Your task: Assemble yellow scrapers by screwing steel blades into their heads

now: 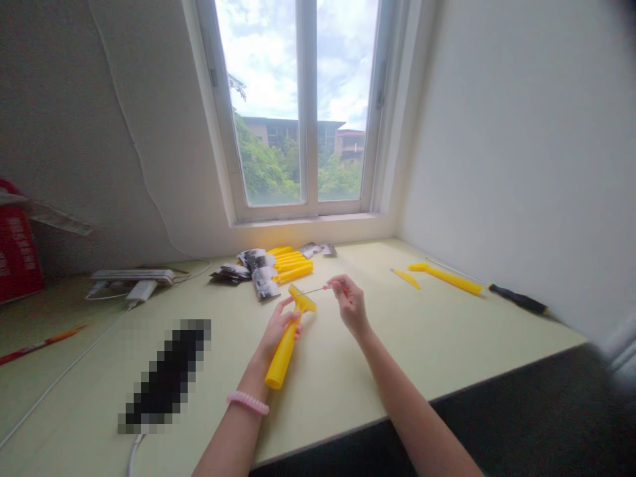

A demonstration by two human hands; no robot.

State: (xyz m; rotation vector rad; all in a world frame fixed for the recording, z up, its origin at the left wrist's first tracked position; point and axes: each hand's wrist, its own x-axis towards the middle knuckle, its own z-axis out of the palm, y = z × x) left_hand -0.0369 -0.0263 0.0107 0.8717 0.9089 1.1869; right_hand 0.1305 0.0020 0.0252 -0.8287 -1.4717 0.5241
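Observation:
My left hand (pixel 278 329) is closed around a yellow scraper (pixel 283 354), its wide head pointing away from me and its thick handle slanting back toward my wrist. In my right hand (pixel 349 305) is a small screwdriver (pixel 326 287) with a reddish handle, gripped between the fingers. Its thin metal shaft reaches left to the scraper's head; whether the tip sits in a screw is too small to tell. Beyond both hands lie several yellow scrapers (pixel 294 269) in a pile, beside black-and-white packets (pixel 265 283).
Right of my hands are a yellow blade-shaped piece (pixel 406 279), another yellow scraper (pixel 447 278) and a black-handled screwdriver (pixel 518 299) by the wall. A power strip (pixel 132 277), cables, an orange-red pencil-like stick (pixel 44 344) and a pixelated dark object (pixel 166 377) lie left.

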